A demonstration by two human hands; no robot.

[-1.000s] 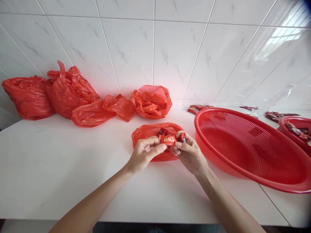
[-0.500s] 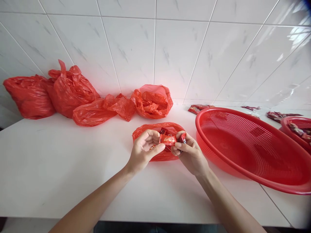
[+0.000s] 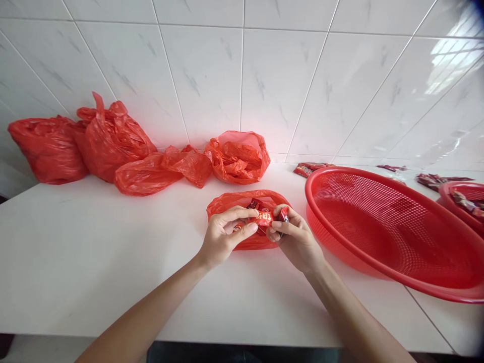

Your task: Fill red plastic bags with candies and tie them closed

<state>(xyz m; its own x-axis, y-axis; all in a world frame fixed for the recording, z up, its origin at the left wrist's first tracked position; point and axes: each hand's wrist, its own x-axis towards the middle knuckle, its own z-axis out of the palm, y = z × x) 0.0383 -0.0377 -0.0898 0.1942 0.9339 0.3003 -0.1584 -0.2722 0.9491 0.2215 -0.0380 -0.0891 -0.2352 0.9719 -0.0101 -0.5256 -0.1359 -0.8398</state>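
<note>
Small red oblong wrapped candy with gold lettering [image 3: 263, 217] lies level, long axis left-right; left hand [image 3: 223, 237] and right hand [image 3: 297, 238] grip one end each, pinching.

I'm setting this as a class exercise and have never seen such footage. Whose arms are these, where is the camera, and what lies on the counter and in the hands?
There is no machine here. The camera sits on a person's head, looking forward and down, so the two bare arms are that person's own. The left hand and right hand pinch one red sweet packet between their fingers, just over a small open red plastic bag on the white counter. To the right lies a large red mesh basket. More red bags sit by the tiled wall.
</note>
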